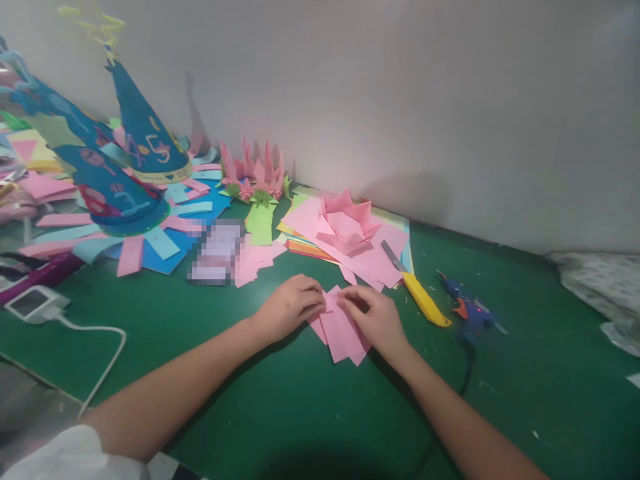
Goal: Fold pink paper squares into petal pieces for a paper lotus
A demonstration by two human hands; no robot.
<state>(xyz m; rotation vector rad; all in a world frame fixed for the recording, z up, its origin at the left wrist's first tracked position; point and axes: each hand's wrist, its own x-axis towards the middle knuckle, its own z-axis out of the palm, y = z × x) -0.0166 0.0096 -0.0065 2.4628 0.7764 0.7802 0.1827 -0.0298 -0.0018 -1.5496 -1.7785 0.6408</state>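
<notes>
Several pink paper pieces [343, 333] lie overlapped on the green table in front of me. My left hand [295, 303] is closed at the upper left end of the top piece, its fingertips on the paper. On the upper right side, my right hand [375, 317] pinches the same paper between thumb and forefinger. Whether the top piece is being folded is too small to tell. Just beyond my hands, a pink paper flower [347, 220] rests on a stack of coloured paper [320, 250].
A yellow utility knife [423, 297] with its blade out lies right of the stack, near a blue glue gun [473, 313]. Blue cone hats [145, 127], a pink paper crown [255, 170] and a phone [217, 253] are at left. A white cable [115, 330] crosses the table's left side.
</notes>
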